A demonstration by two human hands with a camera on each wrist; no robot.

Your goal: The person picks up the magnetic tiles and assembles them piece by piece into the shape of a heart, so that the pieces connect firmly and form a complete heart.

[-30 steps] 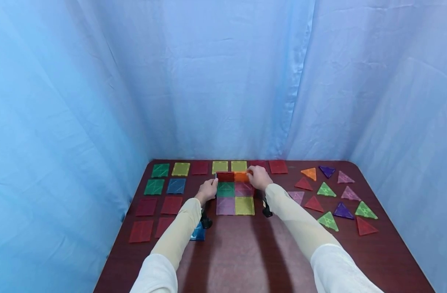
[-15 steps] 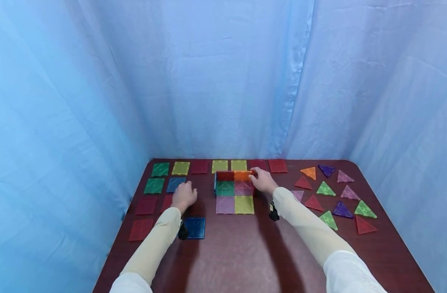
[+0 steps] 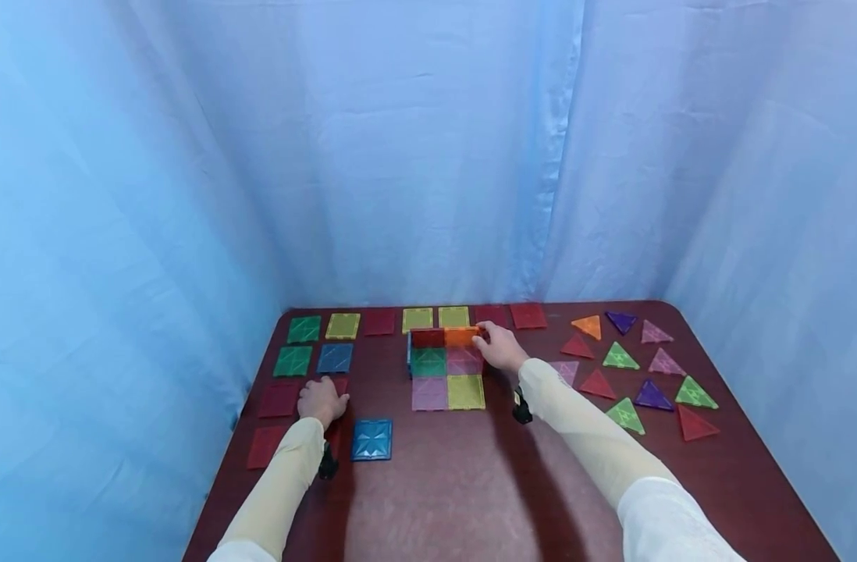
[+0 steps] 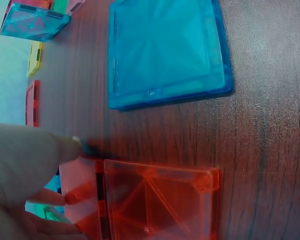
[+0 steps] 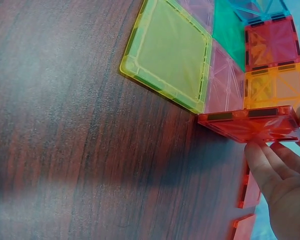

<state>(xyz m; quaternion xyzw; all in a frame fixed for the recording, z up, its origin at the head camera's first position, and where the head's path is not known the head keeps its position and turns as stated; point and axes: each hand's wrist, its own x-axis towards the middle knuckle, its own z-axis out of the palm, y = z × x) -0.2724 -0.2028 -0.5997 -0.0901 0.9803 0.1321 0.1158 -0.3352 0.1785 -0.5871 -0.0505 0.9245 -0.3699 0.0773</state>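
In the head view, my left hand (image 3: 323, 401) is over the red square tiles at the left. The left wrist view shows its thumb beside one red tile (image 4: 82, 192) and its fingers at that tile's far side; firm contact is unclear. My right hand (image 3: 500, 346) pinches an upright red square tile (image 5: 255, 122) between thumb and fingers. This tile stands along the right edge of a flat base of green, pink, purple and yellow (image 3: 466, 392) squares. Upright red (image 3: 427, 338) and orange (image 3: 460, 336) tiles line the back, and a blue one (image 3: 410, 353) stands at the left.
A blue tile stack (image 3: 371, 439) lies between my left hand and the base. Further flat squares, such as a green one (image 3: 304, 329) and a yellow one (image 3: 343, 325), line the left and back. Loose triangles (image 3: 621, 356) in several colours lie at the right. Blue curtains (image 3: 414, 156) surround the table.
My left hand has left the structure's left side and moved left and nearer to the red tiles, uncovering the blue stack. My right hand stays at the structure's right side.
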